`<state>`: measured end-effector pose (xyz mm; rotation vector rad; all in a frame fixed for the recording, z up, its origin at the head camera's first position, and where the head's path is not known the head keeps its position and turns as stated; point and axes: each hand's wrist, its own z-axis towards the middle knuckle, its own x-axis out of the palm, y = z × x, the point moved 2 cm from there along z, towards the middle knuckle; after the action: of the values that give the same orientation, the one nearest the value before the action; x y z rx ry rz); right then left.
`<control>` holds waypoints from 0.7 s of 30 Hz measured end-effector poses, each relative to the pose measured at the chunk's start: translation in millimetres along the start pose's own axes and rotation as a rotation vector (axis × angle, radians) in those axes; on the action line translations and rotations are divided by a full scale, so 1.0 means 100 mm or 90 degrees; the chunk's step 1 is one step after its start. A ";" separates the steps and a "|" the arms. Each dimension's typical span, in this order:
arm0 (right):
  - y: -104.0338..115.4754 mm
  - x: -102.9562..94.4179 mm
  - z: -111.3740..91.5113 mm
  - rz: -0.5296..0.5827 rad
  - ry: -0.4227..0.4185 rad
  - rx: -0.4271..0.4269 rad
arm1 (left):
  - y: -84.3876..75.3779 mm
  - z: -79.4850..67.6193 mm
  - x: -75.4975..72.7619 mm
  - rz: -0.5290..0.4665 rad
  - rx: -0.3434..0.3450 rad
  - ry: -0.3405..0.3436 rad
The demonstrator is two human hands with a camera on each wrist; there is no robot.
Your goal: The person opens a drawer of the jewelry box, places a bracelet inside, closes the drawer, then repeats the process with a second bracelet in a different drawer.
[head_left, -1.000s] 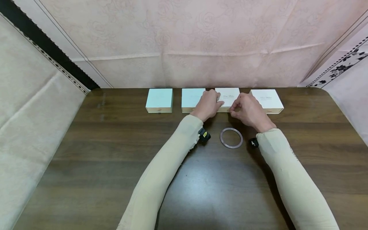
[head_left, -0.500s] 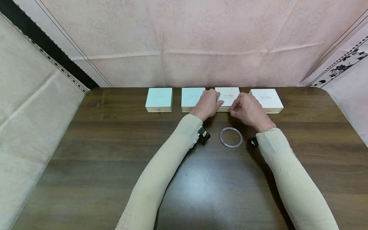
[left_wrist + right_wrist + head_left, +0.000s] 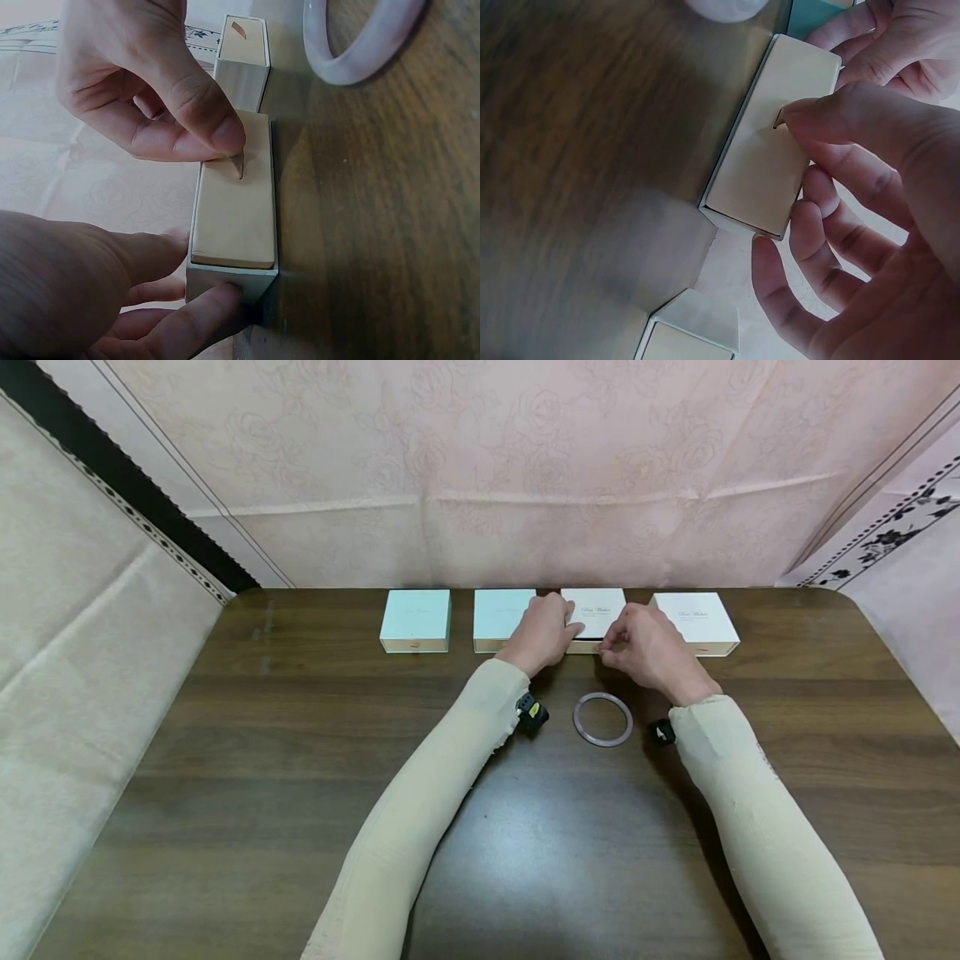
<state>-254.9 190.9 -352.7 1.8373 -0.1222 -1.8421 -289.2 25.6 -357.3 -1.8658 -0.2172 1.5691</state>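
A white box [image 3: 596,608] with small print on its lid stands third from the left in a row at the table's back. Its cream drawer front [image 3: 234,214] faces me. My left hand [image 3: 538,631] grips the box at its left end, fingers around that side. With thumb and forefinger, my right hand [image 3: 648,647] pinches a small brown pull tab [image 3: 238,166] in the middle of the drawer front. Its other fingers curl beside the box's right end in the right wrist view. A pale lilac bangle [image 3: 628,720] lies on the table in front of the box.
Two pale mint boxes [image 3: 417,617] stand to the left, the nearer one partly behind my left hand. Another white box [image 3: 693,617] is just right of my right hand. A pink patterned cloth [image 3: 480,468] hangs right behind the wooden table [image 3: 225,827].
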 end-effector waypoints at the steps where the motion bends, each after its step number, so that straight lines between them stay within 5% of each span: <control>1: 0.00 0.00 0.00 0.001 0.000 -0.001 | 0.00 0.00 0.00 0.000 0.000 0.000; 21: 0.02 -0.02 -0.03 0.009 0.015 0.006 | 0.00 0.00 0.00 0.008 -0.001 0.003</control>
<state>-251.5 191.2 -350.2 1.8592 -0.1355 -1.8120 -289.1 25.5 -357.2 -1.8754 -0.2053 1.5726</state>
